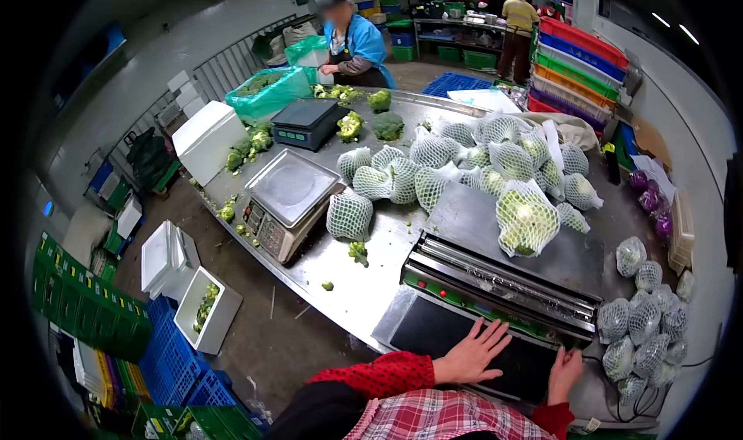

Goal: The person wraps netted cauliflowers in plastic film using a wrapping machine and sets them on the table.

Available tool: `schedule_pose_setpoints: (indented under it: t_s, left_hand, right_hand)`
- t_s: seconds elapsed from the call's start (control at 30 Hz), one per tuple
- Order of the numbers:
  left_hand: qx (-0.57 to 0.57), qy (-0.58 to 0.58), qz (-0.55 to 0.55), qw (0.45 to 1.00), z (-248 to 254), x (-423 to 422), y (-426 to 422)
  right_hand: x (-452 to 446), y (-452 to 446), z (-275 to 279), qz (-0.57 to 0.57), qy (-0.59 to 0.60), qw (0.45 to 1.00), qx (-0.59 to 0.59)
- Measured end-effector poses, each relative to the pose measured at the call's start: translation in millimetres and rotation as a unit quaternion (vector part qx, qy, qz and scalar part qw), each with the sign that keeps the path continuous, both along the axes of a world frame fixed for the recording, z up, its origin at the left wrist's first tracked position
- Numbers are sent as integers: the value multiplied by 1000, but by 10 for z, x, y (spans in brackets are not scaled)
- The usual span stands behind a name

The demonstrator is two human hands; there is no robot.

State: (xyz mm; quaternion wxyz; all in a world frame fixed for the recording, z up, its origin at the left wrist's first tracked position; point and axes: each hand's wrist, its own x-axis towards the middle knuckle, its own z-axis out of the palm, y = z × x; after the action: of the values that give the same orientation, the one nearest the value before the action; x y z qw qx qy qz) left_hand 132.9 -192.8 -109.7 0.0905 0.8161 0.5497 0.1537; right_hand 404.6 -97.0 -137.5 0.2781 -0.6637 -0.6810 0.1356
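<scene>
My left hand (474,355) lies with fingers spread on the black pad (422,324) at the front of a film-wrapping machine (495,289). Beside the machine's front right corner is my right hand (565,374), its fingers curled in; what they pinch, if anything, is too small to make out. On the machine's metal plate (472,215) sits a cauliflower (526,217) in a white foam net, leafy and pale green. Behind it several more foam-netted vegetables (433,150) are heaped on the metal table (348,301).
Left stand a scale (290,196), a second dark scale (306,123) and loose broccoli (387,126). Wrapped netted vegetables (644,316) pile up at right, near purple bundles (654,200). A co-worker (356,45) stands across the table. Stacked crates (576,72) rise behind.
</scene>
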Motion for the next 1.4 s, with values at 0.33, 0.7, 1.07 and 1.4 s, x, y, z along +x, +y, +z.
schedule_pose_setpoints:
  t_s: [0.33,0.7,1.07,1.4]
  left_hand:
    - [0,-17,0,1000,-28,-1,7]
    - [-18,-2,-6,1000,14,-2,9]
    - [146,-238,0,960,647,-380,259]
    - [19,-450,239,860,472,-1115,2369]
  right_hand:
    - [-512,-553,242,300,-162,939,51]
    - [-547,-440,309,403,-216,889,-27]
    - [-635,-91,932,401,-68,909,90]
    - [-1861,2181,1048,325,310,891,-72]
